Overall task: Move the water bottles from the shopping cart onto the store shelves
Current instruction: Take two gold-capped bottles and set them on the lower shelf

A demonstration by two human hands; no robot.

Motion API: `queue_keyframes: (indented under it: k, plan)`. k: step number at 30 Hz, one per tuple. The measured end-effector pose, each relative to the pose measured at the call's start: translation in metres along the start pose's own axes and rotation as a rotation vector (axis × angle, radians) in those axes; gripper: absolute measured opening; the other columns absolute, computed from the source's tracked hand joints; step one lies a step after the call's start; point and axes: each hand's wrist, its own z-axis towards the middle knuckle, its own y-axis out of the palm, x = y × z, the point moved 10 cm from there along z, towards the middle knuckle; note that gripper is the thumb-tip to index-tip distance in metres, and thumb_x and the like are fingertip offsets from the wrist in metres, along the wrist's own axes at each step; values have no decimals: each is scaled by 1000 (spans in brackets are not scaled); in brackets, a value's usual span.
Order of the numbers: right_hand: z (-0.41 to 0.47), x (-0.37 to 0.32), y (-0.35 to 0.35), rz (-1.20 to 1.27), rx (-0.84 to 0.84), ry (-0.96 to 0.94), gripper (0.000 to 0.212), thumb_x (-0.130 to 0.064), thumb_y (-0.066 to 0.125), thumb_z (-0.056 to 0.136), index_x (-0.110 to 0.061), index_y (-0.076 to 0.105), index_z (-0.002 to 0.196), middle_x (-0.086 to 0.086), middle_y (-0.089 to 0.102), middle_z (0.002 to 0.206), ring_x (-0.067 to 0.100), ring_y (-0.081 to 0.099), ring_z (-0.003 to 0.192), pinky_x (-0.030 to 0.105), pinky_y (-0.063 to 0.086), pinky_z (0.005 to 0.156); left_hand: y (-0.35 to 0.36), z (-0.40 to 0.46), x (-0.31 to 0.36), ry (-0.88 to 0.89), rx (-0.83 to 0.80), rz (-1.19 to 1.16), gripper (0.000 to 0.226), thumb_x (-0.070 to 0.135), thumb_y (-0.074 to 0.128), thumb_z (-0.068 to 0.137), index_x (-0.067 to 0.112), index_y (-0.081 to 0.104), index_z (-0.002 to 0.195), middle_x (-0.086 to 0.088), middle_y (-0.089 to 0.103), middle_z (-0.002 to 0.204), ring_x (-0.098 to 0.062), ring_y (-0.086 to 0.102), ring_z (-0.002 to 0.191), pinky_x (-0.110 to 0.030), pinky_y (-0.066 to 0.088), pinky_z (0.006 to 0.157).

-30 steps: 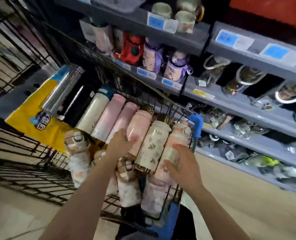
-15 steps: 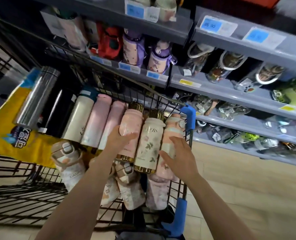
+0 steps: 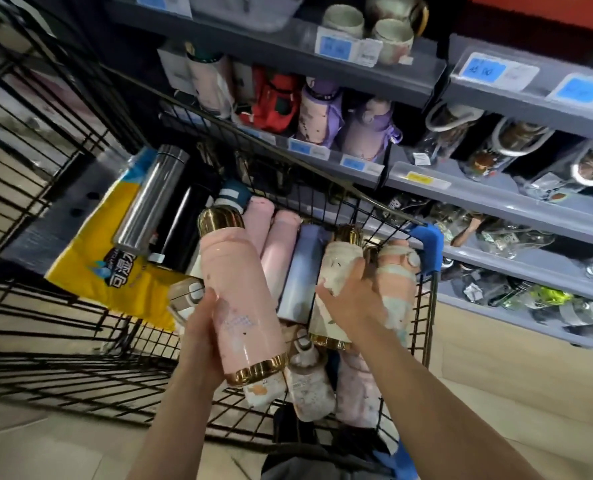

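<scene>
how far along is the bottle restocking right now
Early. Some bottles already stand on the shelves, though who put them there is unclear. In hand: the left hand grips a pink bottle with gold cap, and the right hand grasps a cream floral bottle. Many bottles still lie in the shopping cart.

One view only, from a head-worn wide-angle camera looking forward and steeply down. It sits close above the shopping cart (image 3: pixel 423 299), whose wire basket fills the centre and left of the frame. Both forearms enter from the bottom edge, placing the lens just behind and above the left hand (image 3: pixel 201 327) and right hand (image 3: pixel 352 301). The store shelves (image 3: pixel 496 199) run across the upper right, seen obliquely and tilted (straight lines bow toward the frame edges, as wide lenses give). Floor shows at lower right. No second view exists, so no overlap is recorded.
</scene>
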Motion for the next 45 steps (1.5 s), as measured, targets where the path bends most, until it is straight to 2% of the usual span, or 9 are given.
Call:
queue_keyframes:
  k: [3, 5, 9, 15, 22, 36, 38, 41, 45]
  plan:
    - [2, -7, 20, 184, -67, 28, 104, -56, 63, 83, -19, -7, 151, 19, 44, 140, 38, 52, 120, 39, 45, 93, -9, -1, -6, -60, 17, -19, 118, 56, 91, 28, 11, 49, 129, -21, 63, 117, -37, 63, 101, -49, 53, 76]
    - [3, -10, 35, 285, -68, 62, 112, -59, 72, 73, -20, 1, 149, 16, 46, 138, 38, 52, 119, 43, 47, 97, -12, -1, -6, -75, -37, -10, 127, 49, 95, 20, 10, 47, 131, -21, 63, 115, -37, 63, 99, -51, 55, 75]
    - [1, -18, 49, 269, -41, 60, 99, -60, 75, 68, -15, 22, 138, 14, 48, 130, 36, 52, 114, 45, 49, 91, -16, -6, 4, -37, -136, 96, 111, 44, 93, 28, 9, 50, 124, -16, 68, 98, -37, 66, 90, -55, 56, 75]
    - [7, -13, 54, 296, -8, 91, 99, -65, 71, 68, -18, 23, 140, 15, 47, 132, 38, 51, 116, 45, 48, 91, -30, -7, 16, 60, -135, 195, 83, 31, 79, 46, 18, 53, 124, -14, 67, 106, -34, 66, 94, -53, 55, 79]
    - [17, -4, 57, 490, -67, 157, 83, -50, 80, 64, -11, 43, 128, 8, 58, 116, 29, 58, 102, 41, 52, 86, -30, -7, 21, 124, -118, 258, 72, 33, 79, 48, 25, 57, 115, -3, 71, 97, -26, 70, 88, -40, 57, 67]
    - [-16, 13, 12, 724, -34, 76, 91, -58, 84, 37, -17, 50, 111, 2, 64, 101, 18, 65, 87, 39, 58, 70, -2, -20, 10, 118, -150, 221, 76, 34, 77, 43, 20, 56, 115, -9, 69, 98, -28, 69, 83, -41, 56, 64]
    - [-25, 16, -11, 819, -20, 26, 81, -46, 90, 46, -15, 53, 110, 3, 68, 99, 15, 68, 82, 32, 57, 64, 13, -25, 5, 121, -168, 206, 83, 35, 81, 42, 20, 55, 120, -11, 69, 101, -29, 69, 86, -42, 56, 65]
    - [-42, 27, -53, 906, 34, -63, 71, -32, 91, 58, -19, 47, 112, -5, 63, 99, 10, 64, 86, 32, 54, 69, 42, -36, -6, 121, -193, 194, 100, 47, 91, 28, 22, 54, 119, -8, 71, 100, -28, 70, 89, -45, 57, 67]
    - [-61, 54, -110, 1069, 87, -172, 66, -26, 90, 62, -23, 48, 113, -4, 64, 103, 11, 66, 89, 29, 53, 67, 92, -57, -19, 165, -232, 205, 87, 35, 82, 30, 22, 56, 112, -2, 73, 85, -20, 71, 74, -35, 57, 54]
